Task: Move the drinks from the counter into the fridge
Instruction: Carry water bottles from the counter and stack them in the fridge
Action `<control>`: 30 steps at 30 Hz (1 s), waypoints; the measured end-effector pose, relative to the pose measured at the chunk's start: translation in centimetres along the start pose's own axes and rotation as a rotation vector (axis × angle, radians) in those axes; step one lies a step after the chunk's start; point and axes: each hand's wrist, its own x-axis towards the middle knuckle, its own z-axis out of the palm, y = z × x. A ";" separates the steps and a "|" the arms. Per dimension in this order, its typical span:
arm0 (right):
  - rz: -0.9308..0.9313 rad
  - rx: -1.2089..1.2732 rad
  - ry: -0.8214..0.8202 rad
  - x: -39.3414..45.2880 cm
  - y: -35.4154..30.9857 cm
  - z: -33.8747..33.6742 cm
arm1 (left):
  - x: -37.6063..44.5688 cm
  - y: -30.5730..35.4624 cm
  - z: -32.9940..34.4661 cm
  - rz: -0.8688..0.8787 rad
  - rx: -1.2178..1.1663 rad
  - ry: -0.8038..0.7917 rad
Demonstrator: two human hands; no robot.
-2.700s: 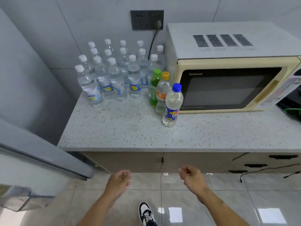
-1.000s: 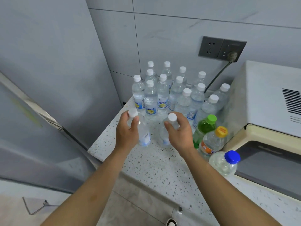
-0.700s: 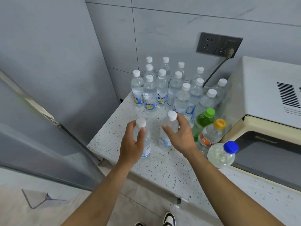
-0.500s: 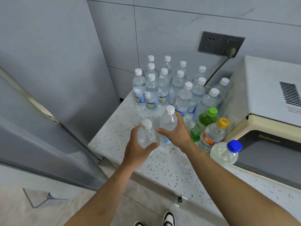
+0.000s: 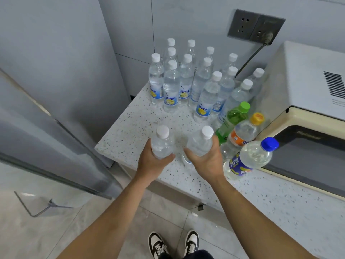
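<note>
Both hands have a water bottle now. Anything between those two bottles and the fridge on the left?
Nothing visible blocks them. The left hand and right hand each grip a water bottle at the counter edge. The space toward the fridge on the left shows only floor; its opening is out of view.

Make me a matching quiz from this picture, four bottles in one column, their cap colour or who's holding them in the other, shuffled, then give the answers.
Column one:
1. Pepsi bottle
2. green bottle
3. orange-label bottle
4. water bottle in the left hand

Column two:
A. yellow cap, stands on the counter
B. white cap, gripped by the left hand
C. blue cap, nearest the microwave door
D. green cap

Pairs: 1-C, 2-D, 3-A, 4-B. The right hand grips another white-capped water bottle.
</note>
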 end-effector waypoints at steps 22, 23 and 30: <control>0.282 0.553 -0.729 -11.6 2.0 0.7 | -24.2 -6.8 -5.4 -0.384 -0.443 0.549; 0.338 0.565 -0.814 -12.8 2.1 1.7 | -25.5 -7.4 -6.0 -0.411 -0.479 0.582; 0.439 0.296 -1.125 -20.0 1.6 8.2 | -33.7 -10.4 -10.1 -0.575 -0.630 0.759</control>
